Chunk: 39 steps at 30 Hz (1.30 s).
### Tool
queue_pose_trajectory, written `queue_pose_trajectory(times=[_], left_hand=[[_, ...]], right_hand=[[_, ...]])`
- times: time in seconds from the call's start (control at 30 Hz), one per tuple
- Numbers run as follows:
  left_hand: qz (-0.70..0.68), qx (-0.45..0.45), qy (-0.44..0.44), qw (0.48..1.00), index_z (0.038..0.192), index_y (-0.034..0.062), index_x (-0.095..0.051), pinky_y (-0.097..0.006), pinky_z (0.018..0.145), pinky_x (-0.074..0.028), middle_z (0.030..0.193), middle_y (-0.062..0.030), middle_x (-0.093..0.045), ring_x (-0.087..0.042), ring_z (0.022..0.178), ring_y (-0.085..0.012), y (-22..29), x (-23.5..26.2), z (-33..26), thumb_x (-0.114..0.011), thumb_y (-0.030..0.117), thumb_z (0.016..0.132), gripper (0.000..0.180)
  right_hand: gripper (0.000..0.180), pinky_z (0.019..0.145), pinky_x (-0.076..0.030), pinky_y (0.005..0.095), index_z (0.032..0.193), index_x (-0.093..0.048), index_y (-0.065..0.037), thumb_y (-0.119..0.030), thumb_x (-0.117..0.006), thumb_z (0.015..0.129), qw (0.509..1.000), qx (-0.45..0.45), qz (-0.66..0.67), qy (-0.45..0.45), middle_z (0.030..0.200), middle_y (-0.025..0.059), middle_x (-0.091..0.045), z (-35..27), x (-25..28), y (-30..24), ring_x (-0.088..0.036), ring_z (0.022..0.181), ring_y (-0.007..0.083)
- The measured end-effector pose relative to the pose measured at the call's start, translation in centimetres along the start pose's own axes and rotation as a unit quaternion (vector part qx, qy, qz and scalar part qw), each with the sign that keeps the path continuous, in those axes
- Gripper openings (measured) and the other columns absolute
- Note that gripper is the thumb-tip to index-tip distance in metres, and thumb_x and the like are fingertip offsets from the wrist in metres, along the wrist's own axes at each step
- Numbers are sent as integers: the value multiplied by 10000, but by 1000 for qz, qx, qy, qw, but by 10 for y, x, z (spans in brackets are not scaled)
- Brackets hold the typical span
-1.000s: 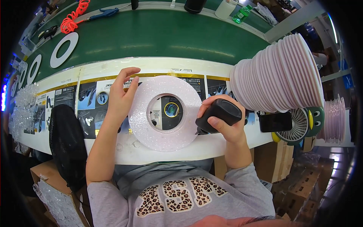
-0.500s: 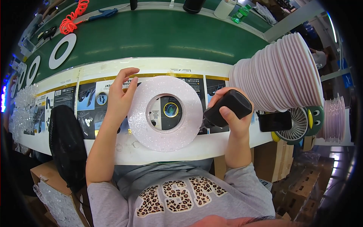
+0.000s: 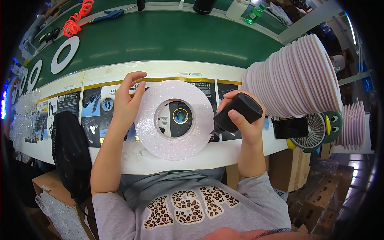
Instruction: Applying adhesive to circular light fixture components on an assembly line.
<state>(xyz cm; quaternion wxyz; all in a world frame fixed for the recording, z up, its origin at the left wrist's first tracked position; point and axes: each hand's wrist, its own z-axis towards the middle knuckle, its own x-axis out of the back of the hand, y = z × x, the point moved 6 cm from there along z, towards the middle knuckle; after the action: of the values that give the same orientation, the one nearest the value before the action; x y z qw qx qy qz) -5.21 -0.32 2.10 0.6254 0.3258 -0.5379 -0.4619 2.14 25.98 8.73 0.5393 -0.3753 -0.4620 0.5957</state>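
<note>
A pale pink, glittery flat ring (image 3: 150,136) lies in front of me on a printed sheet, which shows through its round hole. My right hand (image 3: 252,128) is wrapped round a black bottle (image 3: 244,112) with a narrow nozzle. That bottle is tilted, its nozzle tip pointing down at the ring's right edge; whether it touches cannot be made out. At the ring's upper left edge is my left hand (image 3: 130,102), thumb and index finger apart. A small dark spot shows beside its thumb, too small to name.
On the right stand a large stack of pinkish rings (image 3: 288,76), a black phone (image 3: 291,128) and a small fan (image 3: 314,132). White rings (image 3: 65,55) lie on the green mat (image 3: 160,40). A black mesh bag (image 3: 70,152) sits left, near clear plastic pieces (image 3: 26,114).
My right hand has shifted slightly left with the black bottle, its nozzle moving along the ring's right edge. My left hand and the ring look unmoved.
</note>
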Motion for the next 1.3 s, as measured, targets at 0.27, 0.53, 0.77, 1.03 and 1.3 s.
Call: queue_pose_trajectory(times=[0.27, 0.53, 0.77, 1.03, 1.3], left_hand=[[-5, 9, -1, 1000, 1120, 76, -553, -302, 897, -441, 1138, -47, -603, -547, 1082, -176, -1, 0, 0, -517, 139, 909, 222], [-6, 23, -1, 1000, 1124, 80, -551, -303, 896, -442, 1140, -49, -605, -545, 1088, -177, -4, 0, -1, -518, 147, 909, 228], [8, -16, 6, 1000, 1121, 59, -552, -314, 893, -440, 1114, -85, -611, -568, 1050, -190, -14, 1, 7, -517, 139, 902, 236], [-4, -15, 62, 998, 1079, 25, -573, -307, 838, -455, 1055, -102, -617, -581, 980, -204, -38, 4, 14, -525, 121, 886, 221], [-20, -42, 60, 997, 1081, 21, -563, -302, 831, -460, 1047, -116, -606, -588, 951, -211, -43, 5, 14, -520, 123, 892, 218]], right_hand=[[312, 704, -486, 238, 1063, -576, 19, -83, -673, 784, 1000, -8, -1, 1, 837, 85, -655, 0, 0, 1, -602, 763, 119], [310, 721, -488, 247, 1051, -573, 20, -83, -672, 776, 1000, -15, 14, 14, 835, 89, -657, 1, 2, 3, -609, 773, 127], [271, 686, -505, 271, 1004, -557, 12, -125, -628, 781, 994, 6, 48, 93, 803, 125, -642, 4, 16, 3, -615, 746, 154], [297, 789, -490, 329, 1017, -531, 2, -138, -600, 765, 983, 3, 162, 90, 967, 178, -600, 8, 21, -1, -587, 864, 204], [529, 906, -388, 398, 1285, -362, -24, -327, -485, 868, 916, -40, 400, 15, 968, 102, -464, 1, -19, -15, -466, 904, 229]])
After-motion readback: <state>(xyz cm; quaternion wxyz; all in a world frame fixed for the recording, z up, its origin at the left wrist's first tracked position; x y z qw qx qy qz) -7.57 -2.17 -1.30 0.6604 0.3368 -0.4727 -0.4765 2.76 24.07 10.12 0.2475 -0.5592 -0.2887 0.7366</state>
